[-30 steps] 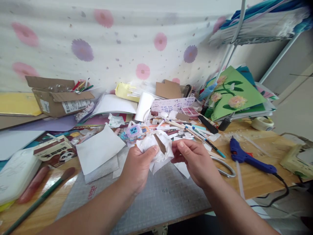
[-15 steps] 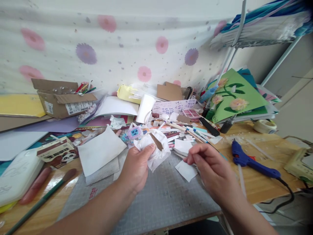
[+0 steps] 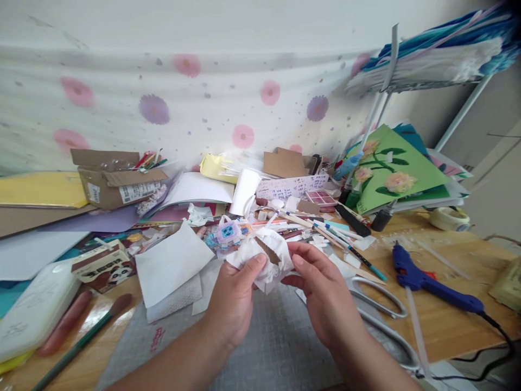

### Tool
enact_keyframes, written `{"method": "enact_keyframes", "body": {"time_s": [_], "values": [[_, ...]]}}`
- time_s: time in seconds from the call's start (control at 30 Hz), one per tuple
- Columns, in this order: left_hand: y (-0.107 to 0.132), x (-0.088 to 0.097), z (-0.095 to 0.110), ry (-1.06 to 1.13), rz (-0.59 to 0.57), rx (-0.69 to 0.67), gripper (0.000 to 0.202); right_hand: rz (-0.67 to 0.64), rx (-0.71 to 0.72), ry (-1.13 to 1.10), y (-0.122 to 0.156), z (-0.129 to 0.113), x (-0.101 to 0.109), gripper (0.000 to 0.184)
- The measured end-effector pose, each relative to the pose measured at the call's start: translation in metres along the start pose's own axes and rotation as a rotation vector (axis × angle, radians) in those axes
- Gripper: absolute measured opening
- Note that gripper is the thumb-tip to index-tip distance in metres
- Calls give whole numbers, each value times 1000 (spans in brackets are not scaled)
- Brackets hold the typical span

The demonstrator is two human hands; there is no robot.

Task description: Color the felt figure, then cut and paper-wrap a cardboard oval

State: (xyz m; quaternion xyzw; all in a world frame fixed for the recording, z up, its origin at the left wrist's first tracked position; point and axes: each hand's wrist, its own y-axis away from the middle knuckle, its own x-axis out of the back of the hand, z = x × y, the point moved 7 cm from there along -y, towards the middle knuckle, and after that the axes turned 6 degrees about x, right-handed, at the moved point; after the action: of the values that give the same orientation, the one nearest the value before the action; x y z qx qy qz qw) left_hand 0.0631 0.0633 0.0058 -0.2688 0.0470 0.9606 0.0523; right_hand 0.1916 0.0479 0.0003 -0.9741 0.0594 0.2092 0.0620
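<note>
A crumpled piece of white paper (image 3: 260, 244) wraps round a brown cardboard piece (image 3: 268, 252), which shows through a gap in the middle. My left hand (image 3: 238, 290) is closed on its left side, thumb pressed on top. At its right edge, my right hand (image 3: 319, 288) pinches the paper between thumb and fingers. Both hands hold it above the grey cutting mat (image 3: 272, 331). Just right of my right hand lie scissors with grey handles (image 3: 386, 304), partly hidden behind it. White paper sheets (image 3: 173, 263) lie left of my left hand.
A blue glue gun (image 3: 431, 282) lies on the right with its cord. Pencils and brushes (image 3: 325, 233) clutter the back. At left are a panda-printed box (image 3: 108, 266), a green-handled brush (image 3: 81, 345) and a cardboard box (image 3: 118, 187). A tape roll (image 3: 450, 218) sits back right.
My right hand has moved left and taken hold of the paper's right edge. The view has shifted, and the scissors now show beside my right hand. My left hand keeps its grip.
</note>
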Motion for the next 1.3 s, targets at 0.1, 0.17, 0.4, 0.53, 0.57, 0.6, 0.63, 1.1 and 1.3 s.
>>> {"method": "enact_keyframes", "body": {"time_s": [0.1,0.17,0.4,0.53,0.57,0.6,0.63,1.1,1.3], "values": [[1,2,-1,-44,4,-28,44,45,17,-44,-5,-1,-9,22],[2,2,-1,-56,8,-46,42,91,40,-42,-7,-1,-11,21],[5,5,7,-239,60,-194,27,164,183,191,-11,2,-9,12],[6,10,11,-339,133,-255,18,80,151,217,-8,3,-17,18],[6,12,11,-329,145,-253,18,41,133,196,-5,4,-20,26],[5,13,11,-301,152,-242,18,5,114,171,-2,5,-22,36],[3,14,10,-259,157,-221,19,-16,102,147,2,6,-22,46],[-6,12,0,84,152,10,35,27,64,117,11,19,13,20],[-3,8,-3,65,129,38,37,13,24,-102,3,23,-21,45]]}}
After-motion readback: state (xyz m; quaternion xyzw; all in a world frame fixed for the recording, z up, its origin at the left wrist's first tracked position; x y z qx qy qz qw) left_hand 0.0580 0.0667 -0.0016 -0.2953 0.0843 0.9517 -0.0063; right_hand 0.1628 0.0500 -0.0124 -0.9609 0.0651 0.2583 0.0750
